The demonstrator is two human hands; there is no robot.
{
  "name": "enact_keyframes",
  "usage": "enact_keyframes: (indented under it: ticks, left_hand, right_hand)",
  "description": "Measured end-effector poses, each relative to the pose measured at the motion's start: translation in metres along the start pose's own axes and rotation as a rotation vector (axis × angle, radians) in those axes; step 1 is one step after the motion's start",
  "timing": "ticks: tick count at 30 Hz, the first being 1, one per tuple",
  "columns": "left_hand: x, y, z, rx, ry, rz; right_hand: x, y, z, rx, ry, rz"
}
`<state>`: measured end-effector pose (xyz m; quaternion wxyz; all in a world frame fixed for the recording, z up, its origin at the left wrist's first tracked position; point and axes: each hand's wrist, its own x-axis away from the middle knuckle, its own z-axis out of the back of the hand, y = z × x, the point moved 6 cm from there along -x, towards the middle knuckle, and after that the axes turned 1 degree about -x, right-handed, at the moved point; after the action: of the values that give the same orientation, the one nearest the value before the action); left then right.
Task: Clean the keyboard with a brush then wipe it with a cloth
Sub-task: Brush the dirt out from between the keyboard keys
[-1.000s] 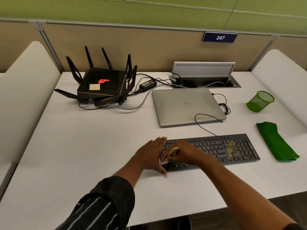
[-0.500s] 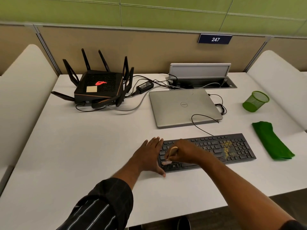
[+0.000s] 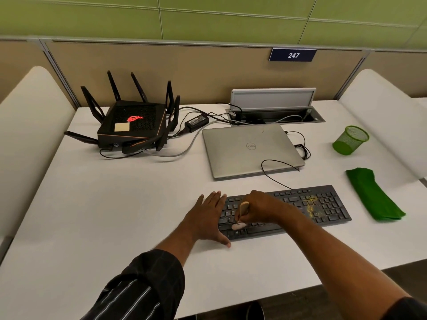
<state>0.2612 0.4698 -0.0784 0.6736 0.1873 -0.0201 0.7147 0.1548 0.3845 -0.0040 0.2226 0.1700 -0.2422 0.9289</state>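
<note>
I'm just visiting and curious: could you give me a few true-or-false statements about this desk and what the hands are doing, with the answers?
1. The right hand grips a brush over the keyboard. True.
2. The left hand holds the green cloth. False: the left hand lies flat at the keyboard's left end, and the green cloth lies on the desk to the right of the keyboard.
3. The laptop is open. False: the laptop's lid is closed.
4. Yellowish dirt shows on the keyboard's right part. True.
</note>
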Motion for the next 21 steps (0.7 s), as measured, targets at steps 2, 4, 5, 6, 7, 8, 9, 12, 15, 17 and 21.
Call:
enact_keyframes:
  ticks: [2,4,5,6,7,8,9,12,15,17,21]
  left_hand:
    - [-0.002,0.002,0.001,-0.009,-0.001,-0.002]
    - [-0.005,0.006,0.002,-0.015,0.0,-0.003]
    - [-0.007,0.008,0.002,-0.015,0.001,-0.005]
    - [-0.008,0.011,0.003,-0.015,0.003,-0.008]
    - [-0.01,0.013,0.003,-0.015,0.006,-0.011]
    - [-0.011,0.015,0.003,-0.014,0.008,-0.013]
    - [-0.013,0.018,0.003,-0.012,0.009,-0.016]
    - [-0.017,0.026,0.004,-0.003,0.011,-0.024]
    - [-0.022,0.031,0.005,0.008,0.011,-0.025]
    - [-0.026,0.033,0.006,0.009,0.011,-0.023]
    - [-0.032,0.041,0.006,0.01,0.011,-0.019]
  right_hand:
    - [0.004,0.01,0.004,0.104,-0.014,-0.058]
    - [0.008,0.017,0.011,0.178,-0.004,-0.092]
    - [0.01,0.017,0.014,0.185,0.0,-0.098]
    - [0.01,0.015,0.016,0.16,0.008,-0.088]
    - [0.011,0.013,0.018,0.1,0.01,-0.076]
    - [0.01,0.012,0.018,0.027,0.018,-0.058]
    - [0.01,0.012,0.017,-0.034,0.017,-0.054]
    - [0.009,0.015,0.007,0.002,-0.009,-0.005]
    - [0.014,0.028,0.009,0.133,0.007,-0.027]
    - [0.018,0.036,0.014,0.244,0.007,-0.062]
    - [0.02,0.046,0.021,0.215,0.022,-0.087]
